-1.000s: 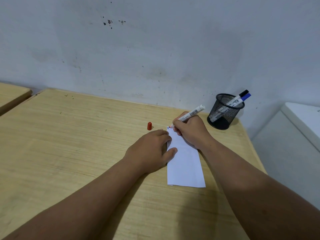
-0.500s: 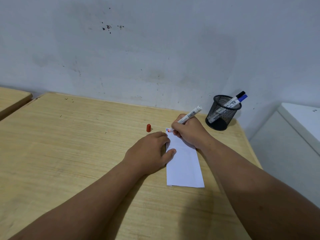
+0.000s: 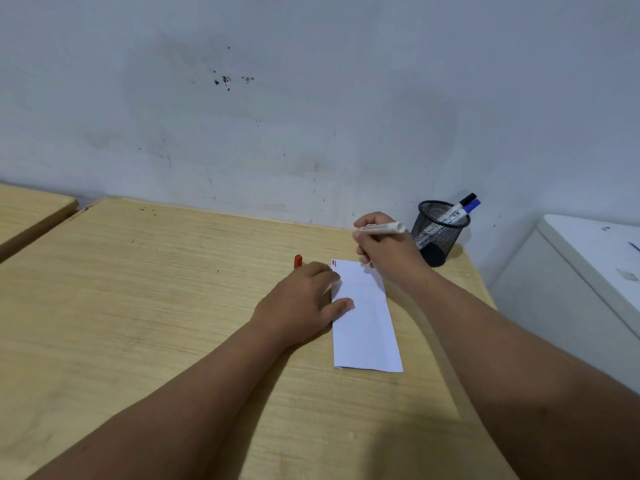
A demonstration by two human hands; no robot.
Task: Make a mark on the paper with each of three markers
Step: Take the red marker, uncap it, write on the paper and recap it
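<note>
The paper (image 3: 363, 317), a folded white strip, lay flat on the tabletop (image 3: 173, 306), and at its far left corner sat two short marks (image 3: 334, 263), one blue above one red. So two strokes showed; I judged a third colour was left to make, unless it hid too small to see. The right hand (image 3: 384, 247) was closed around the uncapped marker (image 3: 382, 228), lifted clear above the paper's far end. The left hand (image 3: 304, 303) lay flat, fingers loosely spread, pinning the paper's left edge. One red cap (image 3: 298, 261) stood just beyond it. Count them: one marker in hand, two more, black-capped and blue-capped, in the single mesh cup (image 3: 438, 233) by the wall. Three markers, one sheet.
</note>
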